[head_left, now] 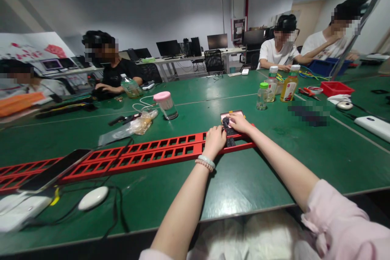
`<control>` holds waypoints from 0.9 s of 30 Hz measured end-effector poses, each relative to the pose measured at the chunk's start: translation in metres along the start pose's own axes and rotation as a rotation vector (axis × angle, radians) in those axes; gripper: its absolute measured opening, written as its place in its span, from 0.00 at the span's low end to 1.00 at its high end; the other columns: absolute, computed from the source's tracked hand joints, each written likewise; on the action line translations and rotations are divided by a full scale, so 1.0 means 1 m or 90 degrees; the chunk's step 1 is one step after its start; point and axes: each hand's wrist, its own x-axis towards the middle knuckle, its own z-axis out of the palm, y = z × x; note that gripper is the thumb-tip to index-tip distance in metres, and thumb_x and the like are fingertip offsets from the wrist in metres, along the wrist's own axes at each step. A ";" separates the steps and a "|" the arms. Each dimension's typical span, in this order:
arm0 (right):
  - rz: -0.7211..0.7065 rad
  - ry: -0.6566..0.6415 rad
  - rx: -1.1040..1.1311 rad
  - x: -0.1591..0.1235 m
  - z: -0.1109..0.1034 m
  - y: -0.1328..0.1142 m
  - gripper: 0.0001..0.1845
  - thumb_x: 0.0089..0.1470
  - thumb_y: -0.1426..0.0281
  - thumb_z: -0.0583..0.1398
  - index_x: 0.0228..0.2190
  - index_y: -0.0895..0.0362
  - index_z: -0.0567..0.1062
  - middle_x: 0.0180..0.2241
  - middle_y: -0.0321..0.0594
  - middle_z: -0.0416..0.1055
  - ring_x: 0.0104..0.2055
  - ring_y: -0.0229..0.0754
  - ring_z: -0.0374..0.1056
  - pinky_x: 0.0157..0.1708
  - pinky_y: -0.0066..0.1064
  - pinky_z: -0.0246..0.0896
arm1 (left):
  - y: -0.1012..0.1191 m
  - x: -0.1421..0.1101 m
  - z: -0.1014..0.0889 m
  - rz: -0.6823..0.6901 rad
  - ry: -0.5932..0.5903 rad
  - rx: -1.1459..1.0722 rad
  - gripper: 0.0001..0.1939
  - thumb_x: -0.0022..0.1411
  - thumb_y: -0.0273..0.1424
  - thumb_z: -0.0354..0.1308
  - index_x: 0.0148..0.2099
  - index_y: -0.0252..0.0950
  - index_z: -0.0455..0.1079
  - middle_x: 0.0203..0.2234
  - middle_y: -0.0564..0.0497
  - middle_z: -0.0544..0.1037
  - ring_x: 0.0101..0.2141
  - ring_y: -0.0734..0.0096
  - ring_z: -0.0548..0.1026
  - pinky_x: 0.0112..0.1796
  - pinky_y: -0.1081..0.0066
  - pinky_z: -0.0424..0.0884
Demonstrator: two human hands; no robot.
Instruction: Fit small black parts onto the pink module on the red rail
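A long red frame (170, 148) with rows of square openings lies across the green table. Small black parts (230, 142) sit at its right end. My left hand (215, 142), with a pale bangle and a beaded bracelet at the wrist, rests over the frame there, fingers bent and closed against the black parts; its fingertips are partly hidden. Just behind, my right hand (239, 123) reaches in from the right, its fingers closed on a small black piece (226, 122). A flat pinkish item with a dark edge and yellow corners (236, 113) lies under and behind the right fingers.
A pink-lidded jar (166, 105), a plastic bag (128, 129) and a phone (57, 168) are on the left, with cables crossing the frame. Bottles (289, 85), pliers (308, 93) and a red tray (336, 88) stand right. Several people sit around the table.
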 end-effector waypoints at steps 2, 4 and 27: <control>0.003 -0.017 -0.011 -0.001 -0.001 0.001 0.19 0.53 0.72 0.57 0.48 0.60 0.72 0.53 0.49 0.65 0.56 0.45 0.59 0.56 0.33 0.50 | 0.001 0.000 -0.001 0.000 -0.011 0.004 0.14 0.66 0.33 0.43 0.45 0.34 0.68 0.40 0.43 0.73 0.42 0.63 0.70 0.45 0.65 0.62; 0.005 -0.022 -0.012 -0.002 -0.003 0.000 0.16 0.54 0.72 0.56 0.45 0.60 0.74 0.50 0.48 0.68 0.54 0.45 0.61 0.55 0.33 0.52 | 0.002 0.000 -0.001 -0.002 -0.017 0.005 0.15 0.66 0.33 0.43 0.45 0.34 0.68 0.40 0.43 0.73 0.42 0.63 0.70 0.46 0.65 0.62; 0.042 -0.053 -0.022 -0.007 -0.009 0.004 0.16 0.55 0.72 0.53 0.43 0.57 0.76 0.45 0.43 0.72 0.50 0.44 0.64 0.51 0.32 0.54 | 0.010 0.003 0.007 0.010 -0.006 -0.009 0.15 0.65 0.33 0.44 0.47 0.32 0.67 0.40 0.43 0.72 0.42 0.61 0.69 0.46 0.64 0.62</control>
